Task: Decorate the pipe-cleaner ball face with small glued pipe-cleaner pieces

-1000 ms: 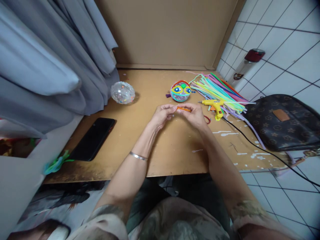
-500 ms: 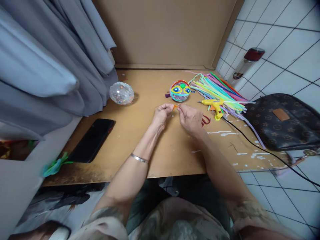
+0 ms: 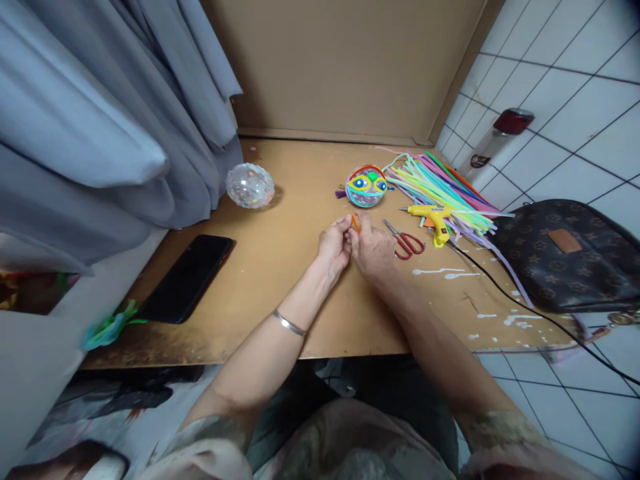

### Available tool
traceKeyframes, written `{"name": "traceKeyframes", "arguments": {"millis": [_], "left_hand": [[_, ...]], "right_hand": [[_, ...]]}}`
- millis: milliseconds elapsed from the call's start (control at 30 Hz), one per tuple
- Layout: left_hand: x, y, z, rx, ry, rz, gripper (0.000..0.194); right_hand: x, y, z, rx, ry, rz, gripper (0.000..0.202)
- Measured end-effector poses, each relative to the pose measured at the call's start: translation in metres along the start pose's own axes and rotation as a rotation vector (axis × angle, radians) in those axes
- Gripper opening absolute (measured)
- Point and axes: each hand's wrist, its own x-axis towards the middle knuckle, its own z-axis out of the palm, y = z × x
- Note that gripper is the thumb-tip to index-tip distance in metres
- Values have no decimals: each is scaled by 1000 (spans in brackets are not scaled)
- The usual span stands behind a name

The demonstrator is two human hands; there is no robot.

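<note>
both hands meet over the middle of the table [image 3: 270, 273], with a short orange strip [image 3: 355, 223] between their fingertips. the fingers of the left hand [image 3: 334, 241] are curled in and nearly closed, apparently pinching the strip from one side; those of the right hand [image 3: 373, 247] close on it from the other. much of the strip is hidden, so how each end is gripped i cannot tell.

the step in hand looks like bending or shaping this small piece by touch. the next move would seem to call for a steady pinch on one side while the other hand turns or presses the strip, lightly enough not to crush its form.

just beside the right hand lie red-handled scissors [image 3: 409, 245]. beyond the hands sits a clear ball with a colourful face [image 3: 367, 187], and to its right a yellow glue gun [image 3: 436, 217] rests by a heap of coloured pipe cleaners [image 3: 443, 187].
</note>
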Motion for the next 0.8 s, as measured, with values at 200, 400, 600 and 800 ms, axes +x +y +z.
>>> {"name": "traceKeyframes", "arguments": {"millis": [200,400,600,800], "left_hand": [[12,-9,-7,-45,-17,-75,21],[5,-5,-3,-81,-37,-144,30],[0,2,-1,-12,-59,-158,32],[0,9,-5,190,-239,-78,25]], "right_hand": [[0,5,9,51,76,16,28],[3,18,10,244,108,60,23],[13,38,18,670,122,72,24],[23,49,20,1086,101,24,26]]}}
